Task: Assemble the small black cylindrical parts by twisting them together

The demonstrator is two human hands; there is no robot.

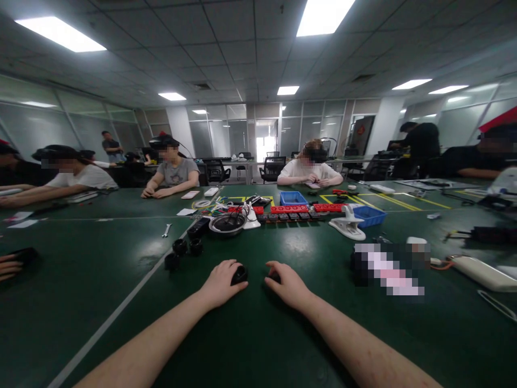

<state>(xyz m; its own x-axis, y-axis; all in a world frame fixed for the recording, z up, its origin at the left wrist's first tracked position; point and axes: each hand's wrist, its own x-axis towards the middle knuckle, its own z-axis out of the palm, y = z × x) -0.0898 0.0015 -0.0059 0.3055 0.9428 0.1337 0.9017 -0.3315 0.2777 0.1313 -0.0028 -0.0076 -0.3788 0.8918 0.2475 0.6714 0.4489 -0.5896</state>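
Observation:
My left hand [220,281] is closed around a black cylindrical piece [240,275] with a round opening, just above the green tabletop or resting on it. Opposite, my right hand [290,284] curls its thumb and fingers around a small dark piece [276,277], mostly hidden by the hand. A gap separates the two hands. Left of them stand several similar black cylindrical pieces: one [180,246] at the back, one [196,246] beside it, and another [172,262] nearer to me.
Beyond my hands lie a round black dish-like part [227,225], a red strip [288,209], a blue tray [293,198], another blue tray [369,216] and a white clamp-like stand [348,223]. A wrench [166,230] lies left; a power bank [482,272] lies right. Co-workers sit around the table.

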